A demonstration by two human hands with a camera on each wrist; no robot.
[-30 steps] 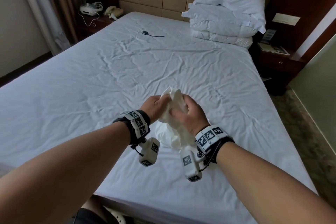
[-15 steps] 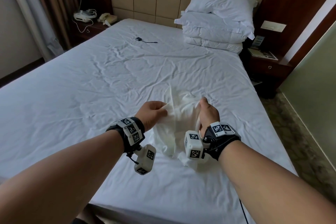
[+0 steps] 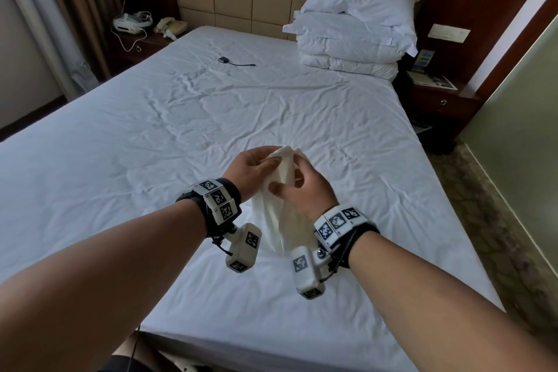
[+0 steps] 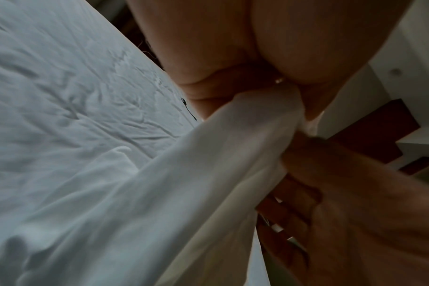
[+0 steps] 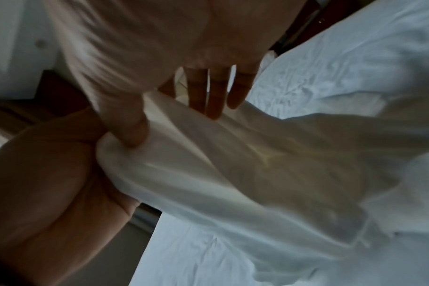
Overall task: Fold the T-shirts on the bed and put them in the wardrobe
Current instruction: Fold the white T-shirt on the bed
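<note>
White T-shirt (image 3: 279, 208) bunched, hanging limp, left hand (image 3: 252, 167) pinching top

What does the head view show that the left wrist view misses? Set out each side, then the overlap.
Head view only: the stacked pillows, the bedside phone, both wrist bands. Left wrist view only: the underside of the left hand, where its fingers clamp the cloth. Both: the white T-shirt held up by left hand and right hand above the bed, and the small black device.
</note>
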